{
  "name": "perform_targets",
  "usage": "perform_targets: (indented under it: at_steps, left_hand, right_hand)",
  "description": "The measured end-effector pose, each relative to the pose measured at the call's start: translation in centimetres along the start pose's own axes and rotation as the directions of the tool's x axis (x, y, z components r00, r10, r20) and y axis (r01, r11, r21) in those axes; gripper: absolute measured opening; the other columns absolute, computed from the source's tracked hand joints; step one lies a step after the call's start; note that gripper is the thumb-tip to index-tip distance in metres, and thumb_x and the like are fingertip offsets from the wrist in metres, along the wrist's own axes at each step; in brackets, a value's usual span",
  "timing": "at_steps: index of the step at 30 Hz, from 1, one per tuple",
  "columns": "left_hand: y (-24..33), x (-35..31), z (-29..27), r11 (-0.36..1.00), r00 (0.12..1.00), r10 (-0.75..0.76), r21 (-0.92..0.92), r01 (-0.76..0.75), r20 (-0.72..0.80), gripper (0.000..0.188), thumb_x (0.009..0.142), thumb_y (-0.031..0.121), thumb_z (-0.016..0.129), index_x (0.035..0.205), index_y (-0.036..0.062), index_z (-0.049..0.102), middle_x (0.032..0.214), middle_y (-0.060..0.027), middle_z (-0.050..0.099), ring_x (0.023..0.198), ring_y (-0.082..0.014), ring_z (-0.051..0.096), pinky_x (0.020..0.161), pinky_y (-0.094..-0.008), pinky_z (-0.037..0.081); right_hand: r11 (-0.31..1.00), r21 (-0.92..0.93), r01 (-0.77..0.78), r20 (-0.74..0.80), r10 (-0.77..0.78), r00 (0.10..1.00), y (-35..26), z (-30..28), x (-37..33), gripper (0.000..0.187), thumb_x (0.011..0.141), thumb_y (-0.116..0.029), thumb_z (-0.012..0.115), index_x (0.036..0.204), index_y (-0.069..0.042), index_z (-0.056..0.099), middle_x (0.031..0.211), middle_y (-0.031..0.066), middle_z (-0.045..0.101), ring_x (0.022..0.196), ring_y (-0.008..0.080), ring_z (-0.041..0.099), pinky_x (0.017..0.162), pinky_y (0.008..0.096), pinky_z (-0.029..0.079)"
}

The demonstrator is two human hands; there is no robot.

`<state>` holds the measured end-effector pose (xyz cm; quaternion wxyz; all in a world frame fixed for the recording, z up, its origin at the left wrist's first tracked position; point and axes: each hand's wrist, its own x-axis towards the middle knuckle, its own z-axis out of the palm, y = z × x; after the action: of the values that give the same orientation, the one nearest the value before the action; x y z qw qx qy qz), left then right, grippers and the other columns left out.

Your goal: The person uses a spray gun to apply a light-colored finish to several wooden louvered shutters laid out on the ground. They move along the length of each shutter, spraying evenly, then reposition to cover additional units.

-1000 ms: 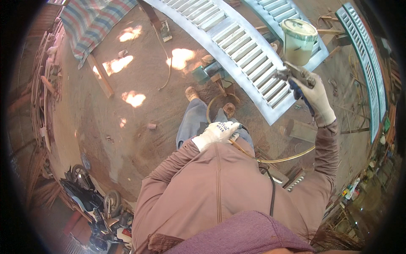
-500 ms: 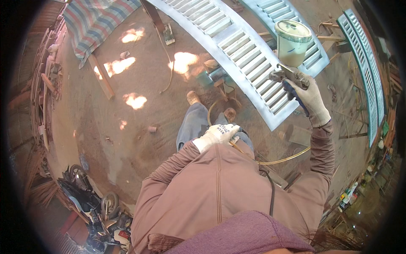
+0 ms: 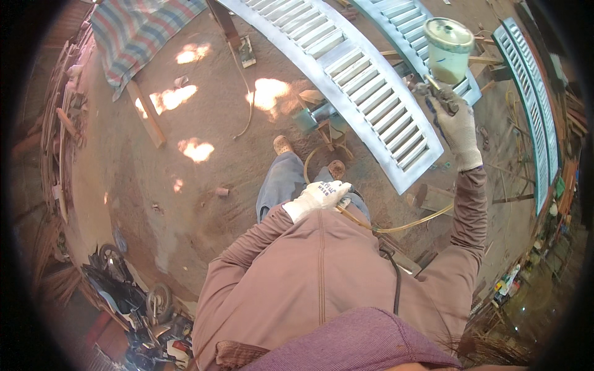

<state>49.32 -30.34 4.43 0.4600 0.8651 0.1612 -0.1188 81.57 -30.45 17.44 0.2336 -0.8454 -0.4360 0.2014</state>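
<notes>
My right hand, in a pale knit glove with dark grip, is raised at the right and closed round a spray gun. A translucent paint cup with a stained lid sits on top of the gun. Just left of it, a louvred shutter panel in whitish-blue slants across the upper middle; the gun is beyond its right edge. My left hand, in a white glove, is at my waist, closed on a yellow air hose. Its fingertips are partly hidden.
More louvred panels stand behind and at the far right. A striped tarp hangs at upper left above a wooden plank. A motorbike is at lower left. Hoses and timber lie on the dirt floor.
My right hand has moved right with the spray gun and cup, off the near panel's edge. My left hand stays at the waist.
</notes>
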Motion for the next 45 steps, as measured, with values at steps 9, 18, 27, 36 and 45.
perform_targets:
  at_steps: [9, 18, 27, 36, 45]
  left_hand:
    - [-0.9, -0.5, -1.9, 1.0, 0.998, 0.014, 0.004, -0.014, 0.063, 0.042, 0.095, 0.037, 0.05, 0.122, 0.0056, 0.05, 0.103, -0.0162, 0.06, 0.091, -0.0373, 0.062, 0.075, -0.0447, 0.05]
    - [-3.2, -0.1, -2.1, 0.999, 0.996, 0.054, 0.0, -0.054, 0.074, 0.044, 0.095, 0.037, 0.05, 0.127, 0.006, 0.049, 0.105, -0.0145, 0.06, 0.094, -0.0351, 0.062, 0.077, -0.0432, 0.051]
    - [-3.5, 0.1, -4.4, 0.999, 0.991, 0.044, -0.014, -0.042, 0.13, 0.045, 0.095, 0.036, 0.051, 0.128, 0.006, 0.049, 0.108, -0.0138, 0.059, 0.098, -0.0344, 0.061, 0.079, -0.0416, 0.05]
    - [-4.3, -0.5, -5.7, 0.998, 0.995, 0.046, -0.035, -0.043, 0.091, 0.043, 0.094, 0.034, 0.052, 0.127, 0.0067, 0.049, 0.108, -0.0134, 0.059, 0.099, -0.034, 0.061, 0.079, -0.0411, 0.05]
    - [-5.5, -0.6, -6.7, 1.0, 0.993, 0.019, -0.02, -0.017, 0.114, 0.044, 0.09, 0.025, 0.054, 0.131, 0.0093, 0.047, 0.115, -0.0125, 0.057, 0.099, -0.034, 0.062, 0.081, -0.041, 0.051]
  right_hand:
    - [0.969, 0.24, -0.048, 0.146, 0.013, 0.989, -1.1, 2.3, 1.0, 0.044, 0.086, -0.023, 0.072, 0.122, -0.002, 0.062, 0.101, 0.0125, 0.071, 0.089, 0.0163, 0.066, 0.077, 0.0304, 0.052]
    - [0.998, -0.066, -0.021, -0.126, 0.012, 0.992, -2.5, 2.8, 3.6, 0.036, 0.089, -0.029, 0.066, 0.118, -0.008, 0.065, 0.107, 0.0168, 0.069, 0.1, 0.0272, 0.068, 0.085, 0.0353, 0.051]
    - [0.85, 0.488, -0.196, 0.359, 0.01, 0.933, -6.0, 2.8, 3.0, 0.037, 0.09, -0.017, 0.067, 0.124, -0.003, 0.063, 0.092, -0.0028, 0.068, 0.068, 0.0003, 0.05, 0.059, 0.0174, 0.044]
    - [0.991, -0.119, 0.052, -0.19, -0.075, 0.979, -5.3, 3.8, 7.5, 0.037, 0.088, -0.028, 0.067, 0.116, -0.003, 0.065, 0.104, 0.0172, 0.07, 0.098, 0.0268, 0.068, 0.085, 0.0384, 0.052]
    - [0.908, 0.379, -0.179, 0.33, 0.048, 0.943, -8.6, 3.4, 6.4, 0.043, 0.085, -0.028, 0.073, 0.116, 0.0, 0.065, 0.089, 0.0144, 0.069, 0.085, 0.0181, 0.066, 0.075, 0.0318, 0.051]
